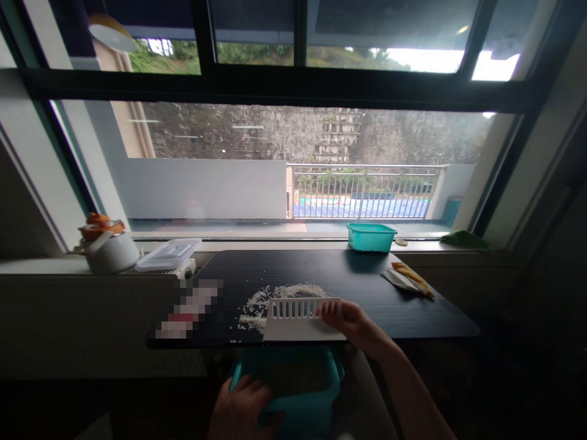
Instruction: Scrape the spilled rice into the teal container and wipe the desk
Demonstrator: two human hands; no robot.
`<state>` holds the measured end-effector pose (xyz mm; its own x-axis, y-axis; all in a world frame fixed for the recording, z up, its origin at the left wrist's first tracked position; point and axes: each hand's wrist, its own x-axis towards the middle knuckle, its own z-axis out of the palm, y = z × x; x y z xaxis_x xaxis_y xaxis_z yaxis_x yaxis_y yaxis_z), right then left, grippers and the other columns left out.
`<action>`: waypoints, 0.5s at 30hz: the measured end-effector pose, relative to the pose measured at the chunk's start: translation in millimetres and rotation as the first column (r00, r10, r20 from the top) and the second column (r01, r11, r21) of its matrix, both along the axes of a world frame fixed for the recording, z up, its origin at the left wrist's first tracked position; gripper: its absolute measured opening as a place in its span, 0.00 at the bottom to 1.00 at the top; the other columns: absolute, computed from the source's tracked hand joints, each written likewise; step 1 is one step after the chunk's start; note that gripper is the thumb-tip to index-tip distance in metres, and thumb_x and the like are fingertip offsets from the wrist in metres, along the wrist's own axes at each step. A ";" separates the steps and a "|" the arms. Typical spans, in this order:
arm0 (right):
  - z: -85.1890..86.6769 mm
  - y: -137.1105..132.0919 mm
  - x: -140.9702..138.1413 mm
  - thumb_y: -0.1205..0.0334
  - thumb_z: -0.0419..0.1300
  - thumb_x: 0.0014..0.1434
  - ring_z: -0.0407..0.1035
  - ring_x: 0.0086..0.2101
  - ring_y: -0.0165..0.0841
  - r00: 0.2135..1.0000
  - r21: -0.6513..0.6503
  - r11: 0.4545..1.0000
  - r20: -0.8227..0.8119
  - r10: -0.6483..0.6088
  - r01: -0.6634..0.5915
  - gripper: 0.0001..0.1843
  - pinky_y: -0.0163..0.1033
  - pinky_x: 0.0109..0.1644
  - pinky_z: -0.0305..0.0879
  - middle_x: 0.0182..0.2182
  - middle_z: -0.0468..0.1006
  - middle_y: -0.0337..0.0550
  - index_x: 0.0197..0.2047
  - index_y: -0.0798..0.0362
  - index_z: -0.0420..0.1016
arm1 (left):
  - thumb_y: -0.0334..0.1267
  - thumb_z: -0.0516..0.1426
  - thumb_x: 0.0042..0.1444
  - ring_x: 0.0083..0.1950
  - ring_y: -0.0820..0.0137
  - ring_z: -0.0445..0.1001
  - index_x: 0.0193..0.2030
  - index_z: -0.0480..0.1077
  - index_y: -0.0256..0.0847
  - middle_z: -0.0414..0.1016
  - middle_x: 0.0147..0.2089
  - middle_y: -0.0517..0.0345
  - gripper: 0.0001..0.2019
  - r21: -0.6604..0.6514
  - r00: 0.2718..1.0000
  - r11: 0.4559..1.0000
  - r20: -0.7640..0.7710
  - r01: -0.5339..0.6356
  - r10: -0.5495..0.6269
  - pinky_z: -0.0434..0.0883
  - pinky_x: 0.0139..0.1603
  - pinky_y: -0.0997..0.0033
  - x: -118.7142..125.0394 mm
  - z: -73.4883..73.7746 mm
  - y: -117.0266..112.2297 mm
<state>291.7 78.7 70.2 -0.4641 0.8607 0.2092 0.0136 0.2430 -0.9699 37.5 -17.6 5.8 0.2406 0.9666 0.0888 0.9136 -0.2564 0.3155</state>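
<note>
My right hand [345,319] grips the right end of a white plastic board with a row of slots [293,327], which lies at the table's front edge. Small white grains like rice [261,300] are spread on the black table [238,263], behind and to the left of the board. Below the front edge sits a teal plastic bin [298,406], its inside dark. My left hand [245,403] is closed over the bin's left front rim, with the fingers partly in shadow.
A second teal bin [371,237] stands at the table's back right, by the window. Nearer are a yellow and white packet [408,280] and, at the left, a blurred-out item [188,310]. A white pot [112,252] and clear plastic lid [169,253] rest on the left ledge.
</note>
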 end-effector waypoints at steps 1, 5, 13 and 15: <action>0.2 0.6 -1.0 0.47 0.62 0.59 0.72 0.42 0.39 1.000 0.009 1.000 -0.005 -0.002 0.002 0.18 0.47 0.49 0.69 0.40 0.80 0.44 0.42 0.53 0.79 | 0.39 0.58 0.54 0.48 0.57 0.74 0.32 0.74 0.43 0.78 0.39 0.58 0.04 -0.002 1.000 1.000 0.000 -0.002 0.002 0.62 0.52 0.51 -0.1 0.1 -0.4; 0.7 7.1 -5.8 0.48 0.63 0.58 0.73 0.39 0.37 0.998 0.007 1.000 -0.058 -0.029 0.029 0.17 0.46 0.47 0.70 0.37 0.80 0.43 0.41 0.54 0.78 | 0.38 0.58 0.54 0.48 0.57 0.74 0.32 0.74 0.43 0.78 0.39 0.57 0.04 -0.013 1.000 1.000 -0.010 -0.016 0.015 0.62 0.52 0.51 0.9 2.3 -2.1; -1.6 9.1 -10.4 0.48 0.63 0.58 0.73 0.41 0.39 0.999 -0.012 1.000 -0.042 0.001 -0.001 0.18 0.47 0.48 0.69 0.39 0.80 0.44 0.42 0.54 0.78 | 0.38 0.58 0.54 0.49 0.58 0.74 0.33 0.74 0.44 0.79 0.39 0.58 0.04 -0.038 0.999 0.999 -0.009 -0.035 0.034 0.62 0.53 0.52 2.9 6.9 -1.6; -2.0 8.8 -10.3 0.47 0.63 0.57 0.73 0.41 0.39 0.999 0.007 1.000 -0.041 0.000 0.000 0.18 0.47 0.48 0.69 0.39 0.80 0.45 0.41 0.55 0.78 | 0.38 0.58 0.54 0.49 0.58 0.74 0.34 0.75 0.44 0.79 0.40 0.58 0.04 -0.037 1.000 0.999 -0.003 -0.019 0.019 0.62 0.53 0.52 2.2 5.9 -1.2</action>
